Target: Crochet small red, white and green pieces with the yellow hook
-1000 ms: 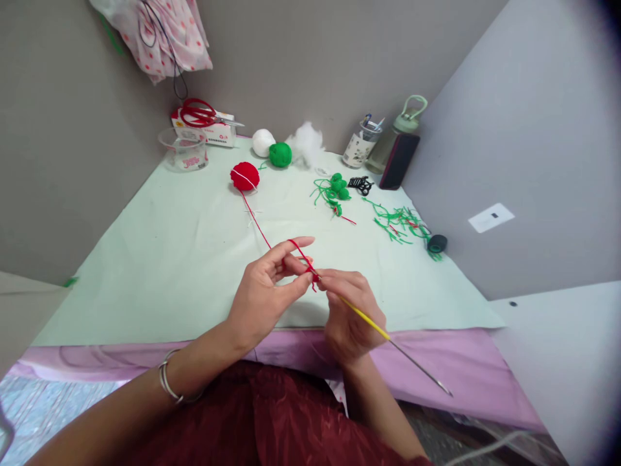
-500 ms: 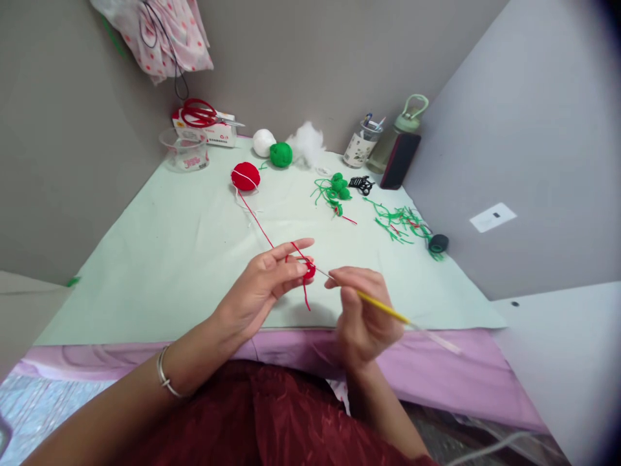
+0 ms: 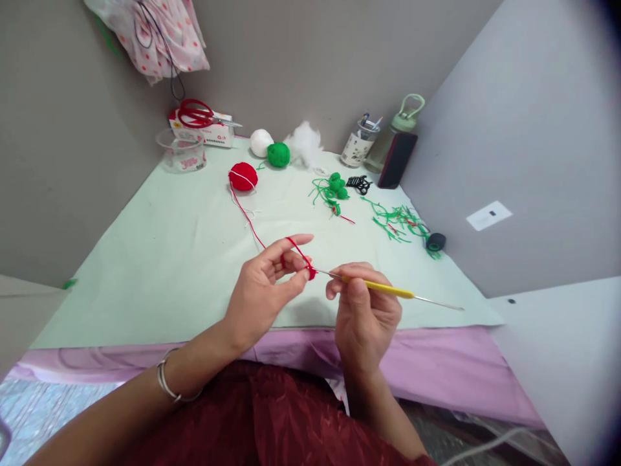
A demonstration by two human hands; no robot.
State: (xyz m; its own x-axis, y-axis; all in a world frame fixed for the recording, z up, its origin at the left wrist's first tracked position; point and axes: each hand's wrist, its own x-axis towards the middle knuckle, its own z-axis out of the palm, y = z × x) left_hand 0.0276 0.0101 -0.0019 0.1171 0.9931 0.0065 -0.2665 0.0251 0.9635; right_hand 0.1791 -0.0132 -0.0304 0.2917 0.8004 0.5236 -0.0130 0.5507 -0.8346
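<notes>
My left hand (image 3: 264,288) pinches a small red crochet piece (image 3: 311,272) between thumb and fingers. Red yarn (image 3: 250,223) runs over its raised index finger and back to a red yarn ball (image 3: 243,177) wound with a white strand. My right hand (image 3: 366,310) holds a crochet hook (image 3: 383,288) with a yellow grip and thin metal ends, much like a pen. The hook's left tip meets the red piece; the exact stitch is too small to make out. Both hands are above the front of the table.
On the pale-green table cover (image 3: 160,259) stand a green yarn ball (image 3: 278,155), a white ball (image 3: 261,143), fluffy stuffing (image 3: 305,144), green crochet pieces (image 3: 337,186) and green yarn scraps (image 3: 400,220). Scissors (image 3: 196,114), a clear tub (image 3: 187,154), a pen cup (image 3: 359,145) and a bottle (image 3: 388,145) line the back.
The left thumb has shifted and the red piece has turned, its hanging tail now out of sight. The hook has tilted closer to level, its tip staying at the piece.
</notes>
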